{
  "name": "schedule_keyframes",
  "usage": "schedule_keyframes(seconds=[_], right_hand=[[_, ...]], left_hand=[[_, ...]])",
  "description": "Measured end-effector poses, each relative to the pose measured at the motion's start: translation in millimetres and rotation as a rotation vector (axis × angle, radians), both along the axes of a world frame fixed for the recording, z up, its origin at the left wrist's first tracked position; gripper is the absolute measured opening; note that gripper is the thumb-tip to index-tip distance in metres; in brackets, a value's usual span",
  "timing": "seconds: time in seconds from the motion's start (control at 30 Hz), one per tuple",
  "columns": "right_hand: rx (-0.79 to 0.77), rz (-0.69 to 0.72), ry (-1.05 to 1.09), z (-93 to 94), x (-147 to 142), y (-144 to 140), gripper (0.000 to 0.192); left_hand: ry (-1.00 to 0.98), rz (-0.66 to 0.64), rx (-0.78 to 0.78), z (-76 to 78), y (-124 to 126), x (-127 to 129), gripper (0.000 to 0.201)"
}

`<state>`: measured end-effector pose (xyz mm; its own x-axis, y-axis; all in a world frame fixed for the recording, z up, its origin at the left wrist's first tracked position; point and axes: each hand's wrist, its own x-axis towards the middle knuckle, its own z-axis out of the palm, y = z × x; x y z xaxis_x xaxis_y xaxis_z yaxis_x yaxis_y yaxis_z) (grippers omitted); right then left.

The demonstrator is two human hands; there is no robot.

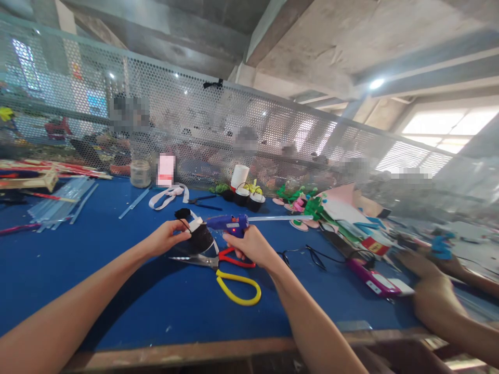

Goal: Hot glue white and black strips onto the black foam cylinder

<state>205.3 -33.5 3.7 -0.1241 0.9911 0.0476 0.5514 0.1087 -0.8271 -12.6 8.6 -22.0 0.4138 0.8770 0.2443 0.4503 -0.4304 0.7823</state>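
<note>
My left hand (167, 236) holds a small black pot (200, 239) with a white piece at its top, tilted toward the glue gun. My right hand (250, 244) grips a blue hot glue gun (230, 224) with a clear glue stick (278, 218) jutting from its back to the right; its nozzle points at the white piece on the pot. Scissors with a red and a yellow handle (234, 278) lie on the blue table (117, 280) just below both hands.
Clear glue sticks (62, 205) lie at the left, a jar (140, 173) and white ribbon (167, 195) behind. Small black pots (249, 200), green and pink craft pieces (307, 205) and a second pink glue gun (372, 280) sit right. Another person's hand (432, 296) rests at the right edge. A mesh fence (234, 119) bounds the table's far side.
</note>
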Motion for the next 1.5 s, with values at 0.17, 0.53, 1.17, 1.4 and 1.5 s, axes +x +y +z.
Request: schedule_keyframes(seconds=[0.17,0.53,1.17,1.4,1.5], right_hand=[[-0.002,-0.022,-0.008,-2.3,2.0,5.1,0.025],[0.016,0.017,-0.013,0.0,-0.6,-1.0,0.024],[0.217,-0.297,0.099,-24.1,28.5,47.8,0.020],[0.016,-0.327,-0.088,-41.6,34.0,69.6,0.031],[-0.008,-0.317,-0.151,-46.8,31.3,73.7,0.033]], left_hand=[[-0.005,-0.012,0.001,-0.9,1.1,-0.8,0.028],[-0.005,-0.005,-0.007,-2.5,1.8,-0.5,0.026],[0.026,0.044,0.080,0.2,-0.8,0.8,0.032],[0.094,0.067,0.203,6.0,-6.7,4.1,0.026],[0.153,0.058,0.276,7.6,-7.7,5.2,0.021]])
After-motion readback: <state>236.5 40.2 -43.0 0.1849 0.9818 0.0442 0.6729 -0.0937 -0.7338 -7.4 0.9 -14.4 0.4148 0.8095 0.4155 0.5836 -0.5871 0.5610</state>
